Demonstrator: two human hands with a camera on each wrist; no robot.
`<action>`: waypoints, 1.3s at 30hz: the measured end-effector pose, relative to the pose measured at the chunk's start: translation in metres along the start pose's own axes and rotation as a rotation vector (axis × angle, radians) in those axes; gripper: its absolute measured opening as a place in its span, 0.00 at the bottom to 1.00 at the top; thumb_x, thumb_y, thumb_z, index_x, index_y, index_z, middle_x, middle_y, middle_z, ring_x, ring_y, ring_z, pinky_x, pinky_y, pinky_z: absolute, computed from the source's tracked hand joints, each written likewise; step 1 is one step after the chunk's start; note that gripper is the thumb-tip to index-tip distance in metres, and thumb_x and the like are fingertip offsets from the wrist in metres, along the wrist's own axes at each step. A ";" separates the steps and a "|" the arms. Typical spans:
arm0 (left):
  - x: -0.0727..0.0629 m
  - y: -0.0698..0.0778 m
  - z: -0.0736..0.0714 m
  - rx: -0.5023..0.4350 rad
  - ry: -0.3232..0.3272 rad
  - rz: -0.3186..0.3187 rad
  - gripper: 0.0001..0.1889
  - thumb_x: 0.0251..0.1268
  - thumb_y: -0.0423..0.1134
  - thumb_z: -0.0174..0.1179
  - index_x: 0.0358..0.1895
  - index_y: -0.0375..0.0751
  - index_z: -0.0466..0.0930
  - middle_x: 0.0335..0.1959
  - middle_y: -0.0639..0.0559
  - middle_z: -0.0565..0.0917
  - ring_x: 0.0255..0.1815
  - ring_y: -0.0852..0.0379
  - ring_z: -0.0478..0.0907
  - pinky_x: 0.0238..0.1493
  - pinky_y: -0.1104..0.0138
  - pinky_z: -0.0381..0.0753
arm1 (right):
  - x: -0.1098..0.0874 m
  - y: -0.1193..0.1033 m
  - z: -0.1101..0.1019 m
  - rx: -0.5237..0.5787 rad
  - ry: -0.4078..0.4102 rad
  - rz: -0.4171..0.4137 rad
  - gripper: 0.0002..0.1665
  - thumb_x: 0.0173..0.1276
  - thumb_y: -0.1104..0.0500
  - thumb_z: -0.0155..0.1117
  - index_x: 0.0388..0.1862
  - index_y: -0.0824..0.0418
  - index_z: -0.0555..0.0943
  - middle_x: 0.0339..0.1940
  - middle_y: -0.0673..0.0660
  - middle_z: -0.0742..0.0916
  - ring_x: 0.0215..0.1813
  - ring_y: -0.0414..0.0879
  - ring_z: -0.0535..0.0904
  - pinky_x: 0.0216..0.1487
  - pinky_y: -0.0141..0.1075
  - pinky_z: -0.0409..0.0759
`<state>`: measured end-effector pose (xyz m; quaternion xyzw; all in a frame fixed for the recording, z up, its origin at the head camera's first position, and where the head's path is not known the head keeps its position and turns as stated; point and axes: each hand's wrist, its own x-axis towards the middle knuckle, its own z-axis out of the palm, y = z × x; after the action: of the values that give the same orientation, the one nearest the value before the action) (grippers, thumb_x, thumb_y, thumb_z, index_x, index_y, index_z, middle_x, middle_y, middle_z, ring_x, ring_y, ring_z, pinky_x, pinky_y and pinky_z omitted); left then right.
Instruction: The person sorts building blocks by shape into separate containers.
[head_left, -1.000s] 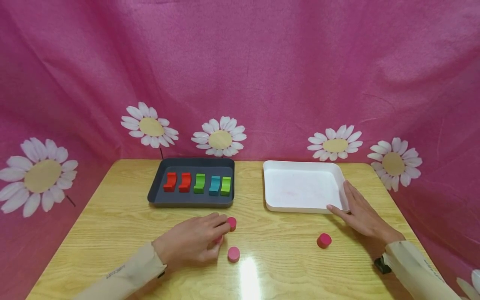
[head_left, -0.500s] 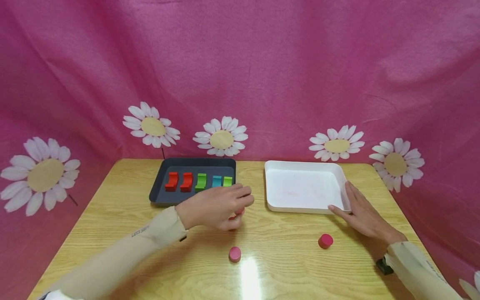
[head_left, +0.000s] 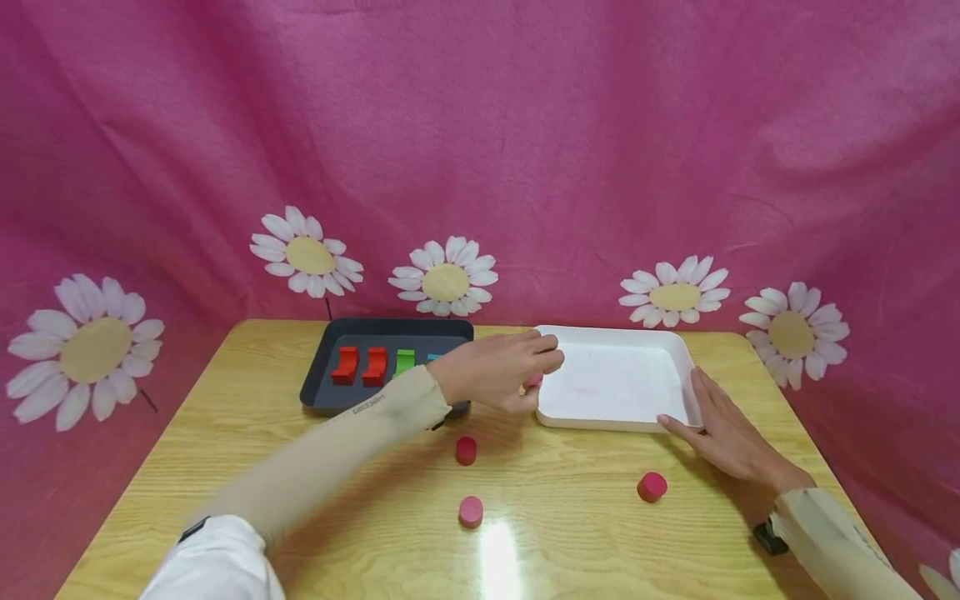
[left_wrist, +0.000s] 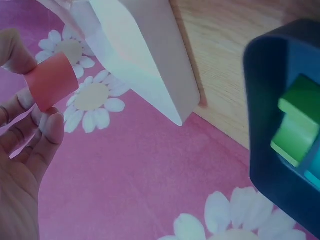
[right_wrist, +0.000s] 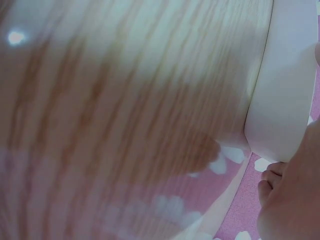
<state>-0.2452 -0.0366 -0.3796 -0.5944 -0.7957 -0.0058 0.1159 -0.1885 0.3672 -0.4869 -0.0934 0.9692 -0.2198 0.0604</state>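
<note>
My left hand [head_left: 491,369] pinches a pinkish-red cylinder block [left_wrist: 52,81] between thumb and fingertips, above the left edge of the white tray [head_left: 615,421]. In the left wrist view the block is apart from the tray. My right hand [head_left: 727,429] rests on the tray's front right corner, its fingers straight along the right side and its thumb at the front rim. On the table lie a dark red cylinder [head_left: 466,451], a pink cylinder [head_left: 471,512] and a crimson cylinder [head_left: 652,487].
Left of the white tray stands a dark grey tray [head_left: 318,396] with two red curved blocks, a green curved block [left_wrist: 300,120] and a blue one partly hidden by my left arm. A pink curtain [head_left: 480,150] with white flowers hangs behind the wooden table [head_left: 360,517].
My left hand has lifted the pinkish-red cylinder from the table and carried it right and away, from beside the other cylinders to the white tray's left edge. My right hand stays at the tray.
</note>
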 end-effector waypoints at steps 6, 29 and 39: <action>0.028 -0.010 0.012 -0.072 -0.052 -0.051 0.11 0.67 0.40 0.57 0.49 0.41 0.77 0.42 0.51 0.75 0.43 0.56 0.72 0.51 0.67 0.74 | -0.001 0.000 0.000 0.006 -0.006 0.002 0.70 0.77 0.28 0.58 0.88 0.62 0.27 0.88 0.75 0.43 0.85 0.77 0.41 0.76 0.79 0.47; 0.075 -0.024 0.078 -0.150 -0.185 -0.163 0.14 0.67 0.43 0.60 0.52 0.43 0.79 0.42 0.54 0.75 0.41 0.60 0.73 0.40 0.72 0.71 | -0.001 0.000 -0.001 0.011 0.003 -0.012 0.69 0.78 0.30 0.58 0.88 0.62 0.27 0.88 0.75 0.43 0.86 0.77 0.41 0.76 0.79 0.47; 0.077 -0.028 0.099 -0.142 -0.198 -0.197 0.10 0.65 0.44 0.62 0.45 0.47 0.76 0.39 0.56 0.75 0.39 0.60 0.73 0.39 0.72 0.70 | -0.002 0.001 0.001 -0.002 0.005 -0.006 0.69 0.77 0.29 0.59 0.89 0.63 0.28 0.88 0.75 0.44 0.85 0.77 0.42 0.76 0.79 0.48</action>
<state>-0.3096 0.0425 -0.4574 -0.5178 -0.8554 -0.0147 -0.0065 -0.1871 0.3679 -0.4877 -0.0958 0.9693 -0.2191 0.0574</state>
